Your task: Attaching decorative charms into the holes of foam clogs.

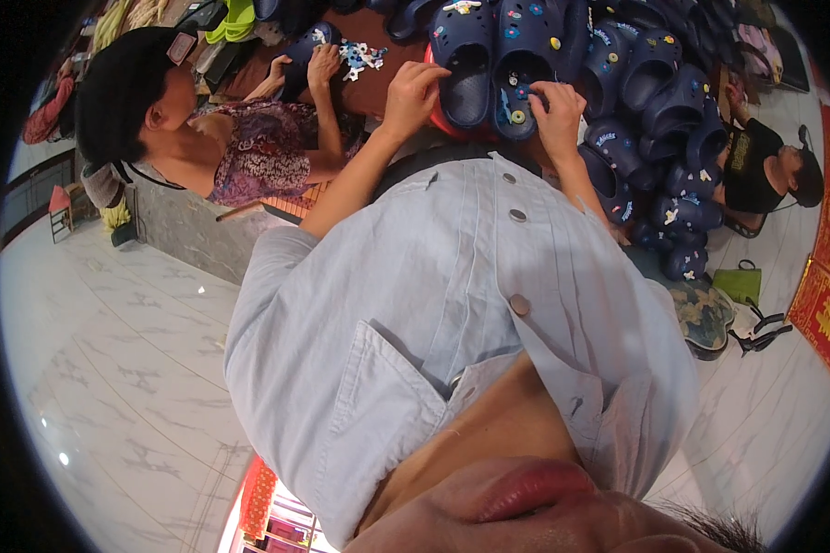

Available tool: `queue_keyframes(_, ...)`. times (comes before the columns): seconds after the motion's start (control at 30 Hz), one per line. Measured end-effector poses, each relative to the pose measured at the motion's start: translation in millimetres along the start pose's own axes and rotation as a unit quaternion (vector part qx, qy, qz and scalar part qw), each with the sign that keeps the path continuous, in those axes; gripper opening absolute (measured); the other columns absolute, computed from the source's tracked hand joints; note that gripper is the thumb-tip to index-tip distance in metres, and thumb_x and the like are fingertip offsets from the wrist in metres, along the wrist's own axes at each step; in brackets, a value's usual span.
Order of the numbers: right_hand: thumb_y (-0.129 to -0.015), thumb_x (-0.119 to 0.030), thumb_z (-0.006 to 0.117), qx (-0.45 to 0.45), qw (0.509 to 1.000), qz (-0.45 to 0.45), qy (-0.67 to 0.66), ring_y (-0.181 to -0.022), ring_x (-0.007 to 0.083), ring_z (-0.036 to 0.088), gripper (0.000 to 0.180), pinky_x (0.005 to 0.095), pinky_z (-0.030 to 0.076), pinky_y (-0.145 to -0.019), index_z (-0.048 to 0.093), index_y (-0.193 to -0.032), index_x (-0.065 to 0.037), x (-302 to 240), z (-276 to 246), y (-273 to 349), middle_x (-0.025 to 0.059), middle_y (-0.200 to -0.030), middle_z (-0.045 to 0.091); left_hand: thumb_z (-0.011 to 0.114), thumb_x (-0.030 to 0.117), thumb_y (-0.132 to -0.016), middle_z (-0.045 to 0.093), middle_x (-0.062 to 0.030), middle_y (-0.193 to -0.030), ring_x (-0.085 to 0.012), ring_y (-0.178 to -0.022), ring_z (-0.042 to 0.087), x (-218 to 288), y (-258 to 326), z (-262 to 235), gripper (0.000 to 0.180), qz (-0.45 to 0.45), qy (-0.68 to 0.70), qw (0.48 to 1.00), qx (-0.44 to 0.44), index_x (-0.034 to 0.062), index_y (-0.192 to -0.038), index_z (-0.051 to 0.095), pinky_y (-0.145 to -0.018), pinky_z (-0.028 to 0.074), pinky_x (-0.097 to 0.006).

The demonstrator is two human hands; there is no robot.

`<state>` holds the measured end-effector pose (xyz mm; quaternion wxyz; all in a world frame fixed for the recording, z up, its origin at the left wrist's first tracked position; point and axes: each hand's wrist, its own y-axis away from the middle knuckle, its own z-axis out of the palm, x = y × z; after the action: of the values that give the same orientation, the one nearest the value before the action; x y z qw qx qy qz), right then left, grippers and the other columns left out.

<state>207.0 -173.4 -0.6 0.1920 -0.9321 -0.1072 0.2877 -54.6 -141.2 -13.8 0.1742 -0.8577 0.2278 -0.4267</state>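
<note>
Right hand is pinched narrow on the toe of a navy clog, fingertips pressing a small round charm into one of its holes. Left hand sits just beside it, fingers curled on the edge of a second navy clog, steadying it; can't tell if it's holding anything small. Both clogs lie side by side right at the hands, over a red tray that only peeks out under them.

Past the right hand, a big heap of more navy clogs, some w/ charms already in. Beyond the left hand, loose charms on the brown tabletop, and another person's hands working their own clog. A third person in a black shirt sits on the far side of the heap.

Risk, as I read it: the charm is tiny and the grip is all fingertip, so a skewed push could pop it out and it'd vanish into the heap or onto the floor. Left hand's hold looks light, so a hard press may slide the clog off the tray edge
</note>
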Motion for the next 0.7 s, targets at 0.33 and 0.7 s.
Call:
queue_keyframes(0.33,-0.075,-0.008,0.072,-0.044,0.928,0.160,-0.334,-0.074,0.0100,0.061,0.015,0.0239,0.047,-0.068,0.065,-0.087,-0.002,-37.5,4.5,-15.1,0.0038,-0.081,0.067,0.067,0.014,-0.083,0.067,-0.0096,-0.097,-0.0156,-0.085,0.064,44.2,-30.9,10.8,0.031,-0.089,0.211,0.959,-0.167,0.0049,-0.113,0.063,-0.075,0.050,-0.026)
queue_keyframes(0.7,-0.077,-0.012,0.071,-0.071,0.926,0.129,-0.349,-0.070,0.0089,0.060,0.013,0.0247,0.045,-0.065,0.065,-0.083,-0.002,-47.6,15.0,-22.6,0.0026,-0.075,0.065,0.068,0.012,-0.083,0.067,-0.0067,-0.097,-0.0103,-0.085,0.060,31.8,-22.7,8.8,0.033,-0.301,0.376,0.858,-0.176,-0.0020,-0.112,0.062,-0.075,0.049,-0.023)
